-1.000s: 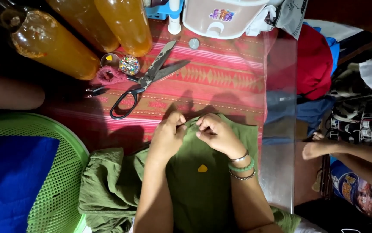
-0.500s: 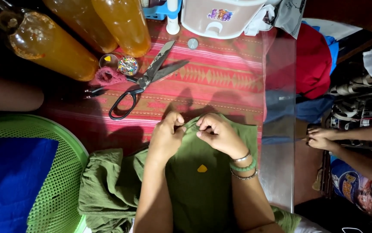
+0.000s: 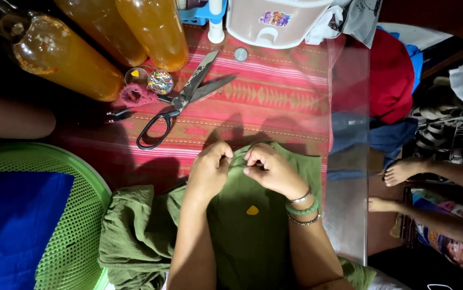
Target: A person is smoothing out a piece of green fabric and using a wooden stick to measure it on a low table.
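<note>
Fingers of the left hand [image 3: 210, 171] and right hand [image 3: 270, 171] curl and pinch the top edge of the olive-green cloth garment [image 3: 253, 225] on the red woven mat [image 3: 274, 102]; best kept taut, pinches close together.

Black-handled scissors [image 3: 180, 102] open on red patterned cloth [image 3: 274, 102]; amber bottles [image 3: 108, 40] beyond; round pin container [image 3: 160, 82] beside them; green mesh basket [image 3: 70, 225] holding blue fabric [image 3: 11, 225]; bare feet [image 3: 400, 172] beside table.
</note>
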